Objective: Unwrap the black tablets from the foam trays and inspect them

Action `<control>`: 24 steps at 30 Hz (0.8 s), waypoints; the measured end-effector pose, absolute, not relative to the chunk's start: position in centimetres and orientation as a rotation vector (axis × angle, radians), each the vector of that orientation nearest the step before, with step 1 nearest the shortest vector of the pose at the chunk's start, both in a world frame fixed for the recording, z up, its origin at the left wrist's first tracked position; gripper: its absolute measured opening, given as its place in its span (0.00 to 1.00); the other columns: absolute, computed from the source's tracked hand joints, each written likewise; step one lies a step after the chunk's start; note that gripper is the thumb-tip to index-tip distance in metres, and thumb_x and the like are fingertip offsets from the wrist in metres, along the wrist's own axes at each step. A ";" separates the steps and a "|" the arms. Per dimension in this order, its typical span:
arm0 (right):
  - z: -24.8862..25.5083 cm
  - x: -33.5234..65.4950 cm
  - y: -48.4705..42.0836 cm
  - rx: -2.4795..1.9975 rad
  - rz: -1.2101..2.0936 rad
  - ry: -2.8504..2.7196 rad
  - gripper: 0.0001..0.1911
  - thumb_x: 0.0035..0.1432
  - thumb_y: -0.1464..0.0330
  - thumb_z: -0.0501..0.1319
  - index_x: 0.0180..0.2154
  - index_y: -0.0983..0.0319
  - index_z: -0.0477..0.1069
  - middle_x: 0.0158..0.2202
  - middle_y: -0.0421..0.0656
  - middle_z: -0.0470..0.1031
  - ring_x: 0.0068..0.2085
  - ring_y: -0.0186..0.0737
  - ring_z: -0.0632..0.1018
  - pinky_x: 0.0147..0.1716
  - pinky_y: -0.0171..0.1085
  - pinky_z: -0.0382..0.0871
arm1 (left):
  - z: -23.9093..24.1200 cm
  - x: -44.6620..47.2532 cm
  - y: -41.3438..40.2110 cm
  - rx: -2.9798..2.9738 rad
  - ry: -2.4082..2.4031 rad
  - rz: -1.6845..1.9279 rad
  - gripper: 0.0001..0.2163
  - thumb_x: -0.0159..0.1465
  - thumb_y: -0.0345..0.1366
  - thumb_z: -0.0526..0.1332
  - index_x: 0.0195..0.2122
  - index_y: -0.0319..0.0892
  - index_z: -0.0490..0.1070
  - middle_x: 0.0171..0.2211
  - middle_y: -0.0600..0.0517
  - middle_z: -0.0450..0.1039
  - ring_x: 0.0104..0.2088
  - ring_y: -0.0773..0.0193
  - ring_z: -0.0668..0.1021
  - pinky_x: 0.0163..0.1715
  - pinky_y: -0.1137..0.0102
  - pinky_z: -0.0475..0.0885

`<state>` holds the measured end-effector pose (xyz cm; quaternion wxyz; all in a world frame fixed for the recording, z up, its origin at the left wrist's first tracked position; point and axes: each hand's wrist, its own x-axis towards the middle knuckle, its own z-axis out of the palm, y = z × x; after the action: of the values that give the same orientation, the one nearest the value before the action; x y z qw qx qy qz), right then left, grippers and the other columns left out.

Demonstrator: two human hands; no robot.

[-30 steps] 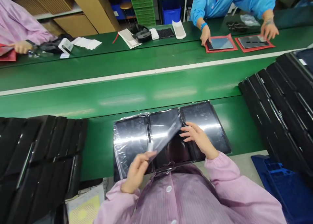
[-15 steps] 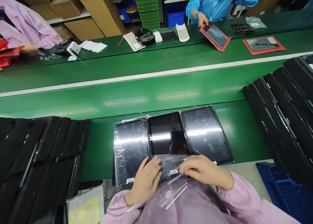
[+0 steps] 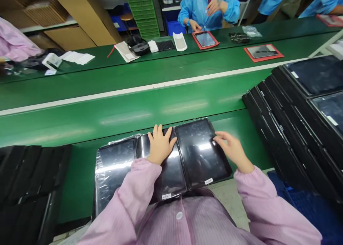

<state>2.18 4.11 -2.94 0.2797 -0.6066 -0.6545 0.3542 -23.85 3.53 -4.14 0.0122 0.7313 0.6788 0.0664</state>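
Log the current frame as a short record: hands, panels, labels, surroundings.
left hand: fingers spread over the upper part of the middle panel
right hand: at the right edge of the right panel; grip unclear
left panel: under wrinkled clear film, partly hidden by the sleeve
labels: middle label and right label, near the panels' lower edges
sides: left stack, right stack, both dark
opposite: co-worker's hand by a red-bordered panel

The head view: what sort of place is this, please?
Probably an electronics workshop or factory line: tablet-like panels on a long green workbench, and a co-worker in blue opposite.
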 end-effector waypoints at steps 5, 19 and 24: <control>-4.3 2.5 10.4 -1.671 0.808 -1.830 0.18 0.56 0.70 0.55 0.48 0.64 0.70 0.41 0.47 0.77 0.42 0.44 0.77 0.44 0.44 0.70 | -4.8 -20.6 -3.5 2.651 1.258 0.395 0.13 0.60 0.44 0.59 0.40 0.42 0.74 0.42 0.43 0.75 0.49 0.51 0.74 0.49 0.54 0.68; -2.2 0.3 9.0 -1.094 0.803 -2.300 0.11 0.59 0.75 0.56 0.27 0.60 0.72 0.32 0.40 0.77 0.38 0.40 0.76 0.60 0.55 0.51 | -6.0 -19.7 -6.0 1.487 1.582 0.895 0.26 0.66 0.38 0.50 0.64 0.44 0.45 0.35 0.50 0.81 0.41 0.60 0.80 0.48 0.58 0.72; 1.4 4.9 1.1 -0.175 1.505 -2.338 0.17 0.67 0.65 0.47 0.33 0.58 0.73 0.27 0.36 0.78 0.30 0.31 0.78 0.47 0.36 0.70 | -4.6 -21.4 -5.9 1.268 1.380 0.819 0.12 0.61 0.44 0.57 0.41 0.45 0.74 0.33 0.49 0.81 0.37 0.57 0.81 0.49 0.55 0.71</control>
<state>4.87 1.07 1.41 0.1767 -0.0619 -0.8259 0.5318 -21.41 -5.91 -4.64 0.5210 0.5293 0.5759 0.3417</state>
